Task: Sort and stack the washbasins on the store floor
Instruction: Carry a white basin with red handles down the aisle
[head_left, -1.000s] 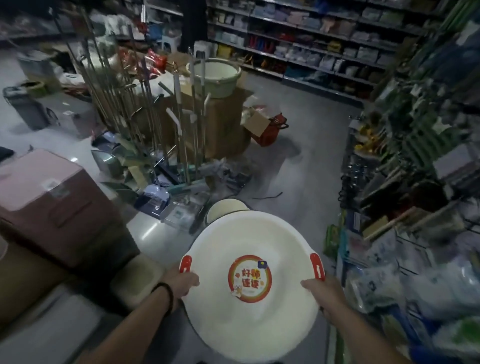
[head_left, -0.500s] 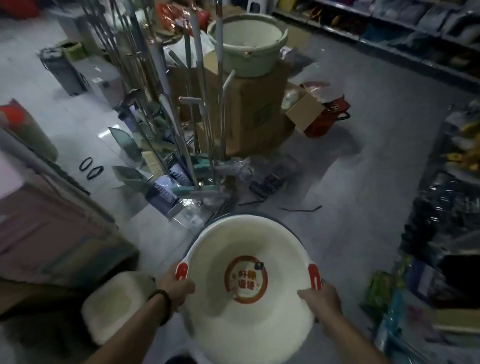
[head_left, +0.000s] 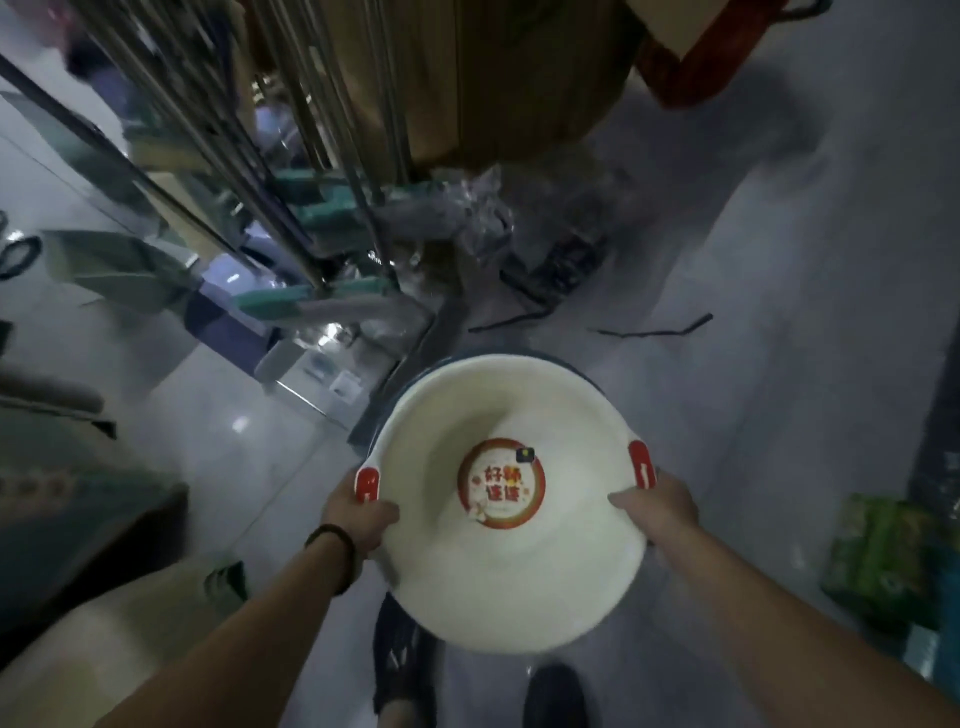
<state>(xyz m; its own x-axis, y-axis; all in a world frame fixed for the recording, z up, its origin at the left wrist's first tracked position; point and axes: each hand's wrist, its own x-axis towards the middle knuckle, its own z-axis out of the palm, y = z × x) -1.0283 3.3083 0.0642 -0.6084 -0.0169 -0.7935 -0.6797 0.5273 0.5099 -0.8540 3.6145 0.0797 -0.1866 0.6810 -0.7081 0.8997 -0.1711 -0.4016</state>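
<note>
Lower now: the washbasin (head_left: 467, 597) has dropped from chest height towards the floor, the view has tipped down with it, and the mop poles (head_left: 311, 156) have swung up close across the top of the view.

Starting at the left, a pale tub (head_left: 104, 649) sits at the person's side, out of play. Next comes the left hand (head_left: 358, 514), dark band on the wrist, with the thumb hooked over the rim and the fingers wrapped beneath. It is clamped on the basin just below the red left handle (head_left: 368, 483).

In the middle, the white basin is held level and mouth up, with its round red sticker (head_left: 501, 483) in plain sight. Peeking out round its far edge is a dark rim (head_left: 387, 410), which looks like another basin standing on the floor directly beneath. I can't tell whether the two are touching yet.

On the right, the right hand (head_left: 660, 504) mirrors the left, thumb inside the bowl and fingers under the lip, gripping firmly beside the red right handle (head_left: 641, 464). Green packets (head_left: 883, 551) lie on the floor beyond it.

My read is that this is the nesting step, with the basin being lowered into the stack. The next move calls for centring it over that dark rim, keeping it level so it seats without jamming, then sliding both sets of fingers out from under the lip.
</note>
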